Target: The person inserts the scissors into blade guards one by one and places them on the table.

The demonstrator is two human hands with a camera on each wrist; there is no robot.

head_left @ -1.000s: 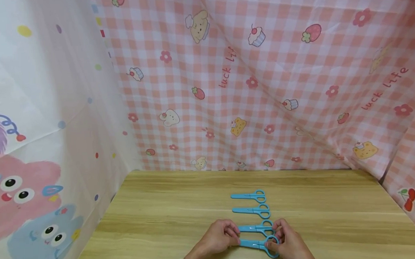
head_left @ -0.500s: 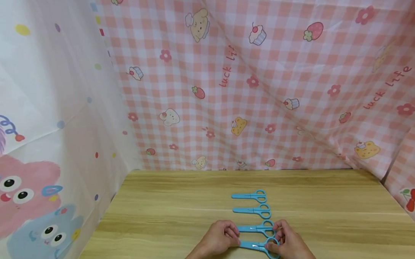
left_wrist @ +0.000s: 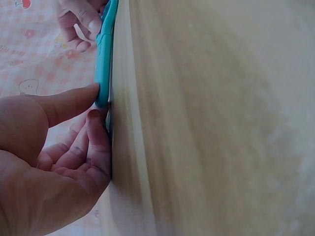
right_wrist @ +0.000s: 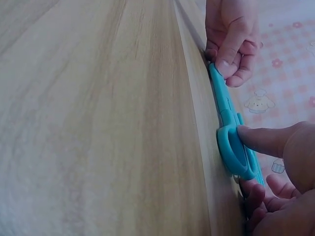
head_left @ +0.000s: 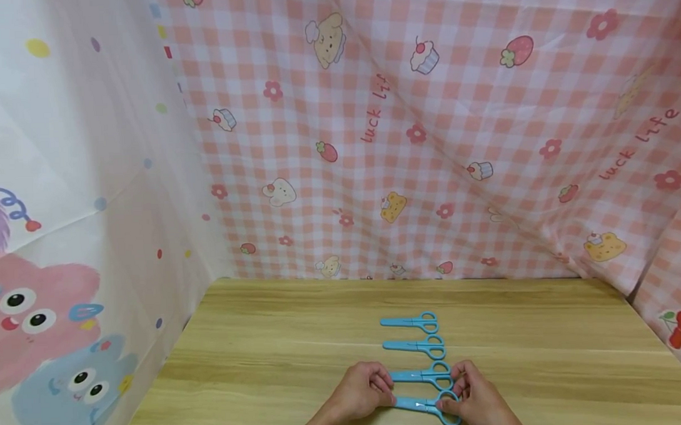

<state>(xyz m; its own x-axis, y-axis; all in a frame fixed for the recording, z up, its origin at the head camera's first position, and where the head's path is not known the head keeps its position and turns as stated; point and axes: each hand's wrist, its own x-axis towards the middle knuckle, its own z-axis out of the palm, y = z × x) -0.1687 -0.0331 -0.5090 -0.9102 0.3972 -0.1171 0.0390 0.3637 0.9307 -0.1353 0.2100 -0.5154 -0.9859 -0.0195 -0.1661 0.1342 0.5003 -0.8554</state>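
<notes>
Blue scissors lie in a column on the table, blades pointing left and finger rings to the right. My left hand (head_left: 360, 390) pinches the blade tip of the nearest scissors (head_left: 413, 404), thumb on top in the left wrist view. At the other end, my right hand (head_left: 482, 400) grips the finger rings; its thumb presses the handle (right_wrist: 231, 147) in the right wrist view, with the other fingers curled below. Just beyond lie the second scissors (head_left: 416, 376), close to the fingers of both hands. Farther back are the third scissors (head_left: 404, 345) and the farthest scissors (head_left: 397, 322).
The wood-grain table (head_left: 255, 340) reaches back to a pink checked cloth (head_left: 339, 175) hanging behind it. A white cloth with cartoon figures (head_left: 120, 182) hangs along the left side. More checked cloth closes off the right.
The ring end of the nearest scissors has shifted slightly toward me, a bit farther from the second scissors. Both hands keep their hold; the head view has drifted slightly.
</notes>
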